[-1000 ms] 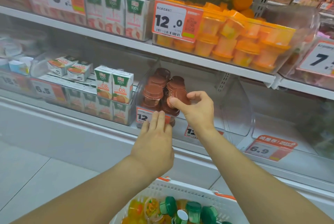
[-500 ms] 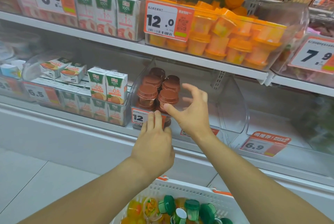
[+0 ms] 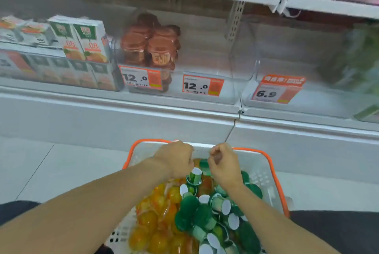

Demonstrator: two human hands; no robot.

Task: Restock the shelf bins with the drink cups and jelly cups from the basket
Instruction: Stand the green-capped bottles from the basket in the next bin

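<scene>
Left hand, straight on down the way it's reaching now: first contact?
Likely the green-lidded cup just under the left hand, at the far end of the basket. Its fingers are hidden and depth is unclear, so it may already touch.

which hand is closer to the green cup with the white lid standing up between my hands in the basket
Left. The left hand has its knuckles right against the upright green cup, seeming to touch it. The right hand sits just off its other side.

Hands (apparently curled) down over basket

One basket, three price tags, two upright juice cartons
</scene>
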